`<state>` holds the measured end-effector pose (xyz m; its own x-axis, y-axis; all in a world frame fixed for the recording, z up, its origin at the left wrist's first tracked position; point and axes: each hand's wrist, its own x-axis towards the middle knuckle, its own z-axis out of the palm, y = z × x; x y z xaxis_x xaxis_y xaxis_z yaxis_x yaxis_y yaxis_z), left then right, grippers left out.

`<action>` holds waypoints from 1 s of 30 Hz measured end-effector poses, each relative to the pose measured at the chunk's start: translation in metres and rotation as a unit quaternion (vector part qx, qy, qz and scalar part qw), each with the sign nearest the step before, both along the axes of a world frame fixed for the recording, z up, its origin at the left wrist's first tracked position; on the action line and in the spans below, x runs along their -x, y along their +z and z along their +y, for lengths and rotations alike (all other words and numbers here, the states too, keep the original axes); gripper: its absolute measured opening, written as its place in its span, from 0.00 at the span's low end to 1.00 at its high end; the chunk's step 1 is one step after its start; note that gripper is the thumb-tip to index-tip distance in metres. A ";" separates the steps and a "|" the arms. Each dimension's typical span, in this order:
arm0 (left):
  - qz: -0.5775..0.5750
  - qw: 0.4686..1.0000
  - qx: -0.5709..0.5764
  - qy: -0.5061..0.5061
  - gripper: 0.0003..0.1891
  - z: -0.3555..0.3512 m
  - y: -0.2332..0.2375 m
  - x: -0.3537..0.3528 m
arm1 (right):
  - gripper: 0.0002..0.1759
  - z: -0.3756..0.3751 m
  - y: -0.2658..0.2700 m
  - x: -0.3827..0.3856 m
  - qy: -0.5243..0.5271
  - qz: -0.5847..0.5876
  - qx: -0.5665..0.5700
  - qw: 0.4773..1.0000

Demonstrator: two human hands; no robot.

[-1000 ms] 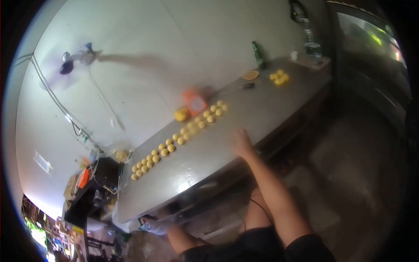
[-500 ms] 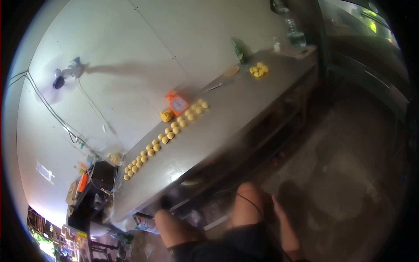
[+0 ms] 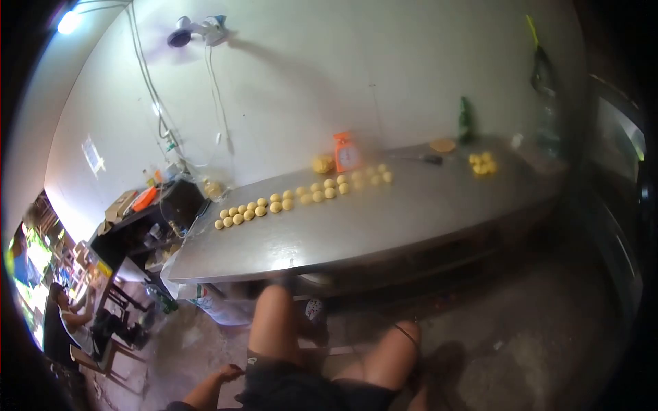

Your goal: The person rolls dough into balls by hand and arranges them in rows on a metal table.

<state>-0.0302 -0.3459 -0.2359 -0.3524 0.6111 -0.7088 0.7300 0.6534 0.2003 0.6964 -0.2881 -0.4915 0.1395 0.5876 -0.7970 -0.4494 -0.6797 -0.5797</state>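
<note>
My left hand (image 3: 229, 373) hangs low beside my left thigh, its fingers loosely bent and nothing seen in it. By the right thigh shows only a sliver of skin, likely my right hand or forearm (image 3: 419, 399); its fingers are hidden. Ahead stands a long metal table (image 3: 384, 229). Two rows of round pale-yellow dough balls (image 3: 275, 207) run along it. Behind them are an orange dial scale (image 3: 347, 156) and a round yellow item (image 3: 323, 164). Farther right lies a cluster of yellow pieces (image 3: 482, 164). Neither hand touches anything on the table.
At the back right are a green bottle (image 3: 465, 122), a flat round tan piece (image 3: 443, 145) and a dark-handled knife (image 3: 428, 159). A wall fan (image 3: 199, 31) hangs above. Left is a dark cabinet (image 3: 154, 229); beyond it a person (image 3: 79, 318) sits on a chair.
My view has swung left and levelled, so the table lies more horizontally. My left hand and the seated person have come into view. My right hand has dropped mostly out of view.
</note>
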 end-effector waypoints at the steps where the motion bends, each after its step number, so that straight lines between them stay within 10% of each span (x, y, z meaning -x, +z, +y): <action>1: -0.004 1.000 0.016 0.004 0.30 -0.001 -0.002 -0.006 | 0.28 0.008 0.007 -0.002 0.016 -0.008 -0.004 1.000; 9: -0.075 0.995 0.059 0.000 0.25 0.043 -0.097 -0.030 | 0.27 0.068 0.081 0.045 0.164 -0.049 -0.028 0.985; 15: 0.054 0.890 -0.010 -0.452 0.22 0.137 -0.106 -0.051 | 0.26 0.069 0.113 0.121 0.260 -0.067 -0.043 0.962; 18: -0.058 0.989 -0.100 -0.088 0.21 0.143 -0.089 -0.048 | 0.25 0.061 0.123 0.144 0.284 -0.091 -0.043 0.954; 22: -0.051 0.973 -0.224 -0.017 0.22 0.123 -0.105 -0.015 | 0.24 0.058 0.144 0.150 0.287 -0.148 -0.032 0.946; 25: -0.104 0.964 -0.109 0.218 0.22 0.096 -0.140 0.014 | 0.24 0.055 0.167 0.144 0.270 -0.195 -0.016 0.943; 30: -0.237 0.930 0.027 0.279 0.23 0.013 -0.233 0.063 | 0.23 0.028 0.206 0.117 0.205 -0.272 0.019 0.940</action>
